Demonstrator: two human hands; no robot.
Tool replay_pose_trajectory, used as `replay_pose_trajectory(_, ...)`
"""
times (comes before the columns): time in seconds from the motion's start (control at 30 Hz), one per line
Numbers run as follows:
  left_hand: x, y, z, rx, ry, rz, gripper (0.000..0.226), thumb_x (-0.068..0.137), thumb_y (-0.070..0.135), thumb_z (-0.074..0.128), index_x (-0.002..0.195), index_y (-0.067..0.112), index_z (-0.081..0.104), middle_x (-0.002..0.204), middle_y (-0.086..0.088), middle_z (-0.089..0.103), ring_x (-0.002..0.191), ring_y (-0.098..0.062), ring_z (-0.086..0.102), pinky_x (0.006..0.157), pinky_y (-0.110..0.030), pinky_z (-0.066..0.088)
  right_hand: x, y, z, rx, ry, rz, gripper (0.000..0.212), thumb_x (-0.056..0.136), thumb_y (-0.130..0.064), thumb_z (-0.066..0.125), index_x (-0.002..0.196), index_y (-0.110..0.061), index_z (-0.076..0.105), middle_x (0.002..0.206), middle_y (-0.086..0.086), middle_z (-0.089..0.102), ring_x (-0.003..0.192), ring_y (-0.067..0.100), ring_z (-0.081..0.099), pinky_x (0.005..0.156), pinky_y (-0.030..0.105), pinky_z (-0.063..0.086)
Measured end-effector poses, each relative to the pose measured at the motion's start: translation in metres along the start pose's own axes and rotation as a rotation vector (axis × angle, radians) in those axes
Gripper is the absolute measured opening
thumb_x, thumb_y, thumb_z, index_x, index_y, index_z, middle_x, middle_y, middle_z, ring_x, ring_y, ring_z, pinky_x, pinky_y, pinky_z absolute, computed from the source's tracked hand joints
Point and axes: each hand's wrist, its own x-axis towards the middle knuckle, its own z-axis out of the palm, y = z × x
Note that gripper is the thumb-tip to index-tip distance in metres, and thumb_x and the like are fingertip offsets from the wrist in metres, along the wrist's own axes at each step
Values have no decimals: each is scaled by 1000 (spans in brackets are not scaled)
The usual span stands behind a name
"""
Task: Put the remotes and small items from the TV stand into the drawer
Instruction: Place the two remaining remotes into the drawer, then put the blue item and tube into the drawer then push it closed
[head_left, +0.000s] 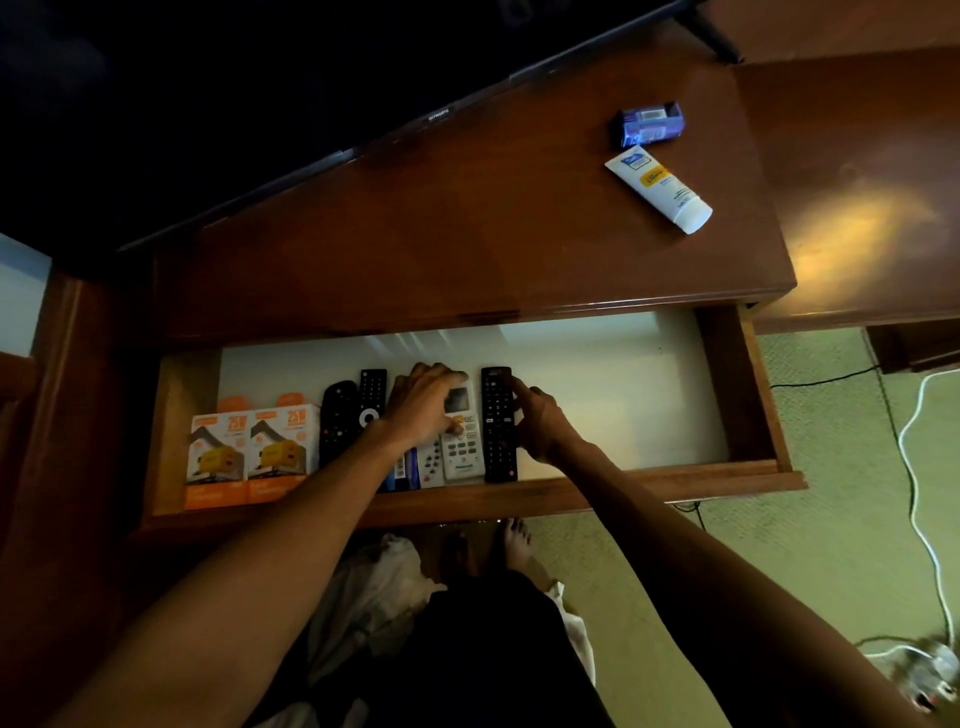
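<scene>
The drawer (737, 395) is pulled out below the TV stand top (467, 223). Inside, from the left, lie two orange boxes (249, 457), a rounded black remote (335, 421), a black remote with a white ring (371, 400), a blue item (408, 470), a small white remote (430, 462), a white air-conditioner remote (462, 441) and a long black remote (497, 421). My left hand (423, 402) rests flat over the white remotes, fingers spread. My right hand (540, 421) touches the right edge of the long black remote. A white tube (660, 189) and a blue box (649, 124) lie on the stand top.
A dark TV (260, 93) stands at the back of the stand. The right half of the drawer floor is bare white. White and black cables (919, 467) run over the green carpet at the right. My foot (517, 540) and some cloth (374, 587) are below the drawer front.
</scene>
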Motion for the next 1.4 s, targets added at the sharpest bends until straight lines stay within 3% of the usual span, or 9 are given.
replay_pose_trajectory(0.47, -14, 3, -6, -20, -33, 33, 76, 79, 33, 77, 145, 27, 41, 139, -1, 49, 130, -26, 38, 103, -46, 34, -9, -2, -1, -62, -80, -4, 95, 78, -8, 76, 153, -30, 21, 121, 16, 62, 110, 31, 62, 88, 41, 55)
replay_pose_trajectory(0.6, -23, 10, -27, -159, -11, 68, 56, 89, 26, 67, 141, 27, 46, 136, -4, 54, 124, -26, 48, 101, -49, 42, -24, -11, -28, -136, -59, 0, 76, 82, -25, 76, 147, -26, 36, 123, 12, 65, 106, 29, 64, 87, 41, 53)
replay_pose_trajectory(0.73, -19, 21, -67, -276, 23, 107, 32, 93, 25, 63, 124, 24, 63, 116, 0, 67, 96, -16, 65, 83, -40, 56, -35, -24, -84, -155, 152, -22, 44, 85, -39, 69, 125, -25, 58, 114, -1, 72, 93, 22, 68, 81, 37, 55)
replay_pose_trajectory(0.87, 6, 52, -120, -314, 89, 174, 27, 93, 29, 63, 118, 19, 66, 108, 1, 70, 87, -11, 63, 75, -28, 51, -36, -26, -155, -67, 458, -18, 27, 83, -36, 69, 108, -26, 63, 97, -2, 75, 89, 24, 70, 74, 36, 55)
replay_pose_trajectory(1.1, 80, 126, -199, -354, 298, 223, 26, 94, 31, 60, 118, 23, 65, 113, 3, 69, 100, -13, 64, 85, -31, 54, -1, -4, -261, -78, 719, 80, 48, 81, -33, 71, 123, -16, 54, 120, 11, 60, 110, 37, 57, 82, 45, 51)
replay_pose_trajectory(1.2, 121, 158, -219, -343, 374, 189, 27, 94, 32, 60, 120, 25, 64, 115, 4, 68, 103, -14, 63, 84, -29, 52, 24, 11, -290, -182, 677, 96, 64, 82, -36, 70, 136, -12, 45, 128, 17, 50, 115, 40, 50, 88, 48, 48)
replay_pose_trajectory(1.3, 165, 185, -232, -339, 402, 138, 31, 93, 32, 61, 124, 26, 60, 115, 2, 67, 102, -17, 63, 85, -36, 55, 46, 26, -313, -207, 510, 116, 78, 79, -42, 74, 143, -14, 39, 135, 18, 49, 120, 40, 50, 93, 47, 47)
replay_pose_trajectory(1.4, 210, 206, -240, -351, 416, 129, 33, 91, 29, 64, 124, 21, 60, 117, -4, 66, 106, -22, 62, 86, -38, 53, 57, 40, -329, -186, 350, 75, 67, 77, -42, 76, 134, -20, 50, 127, 13, 62, 113, 35, 60, 84, 40, 50)
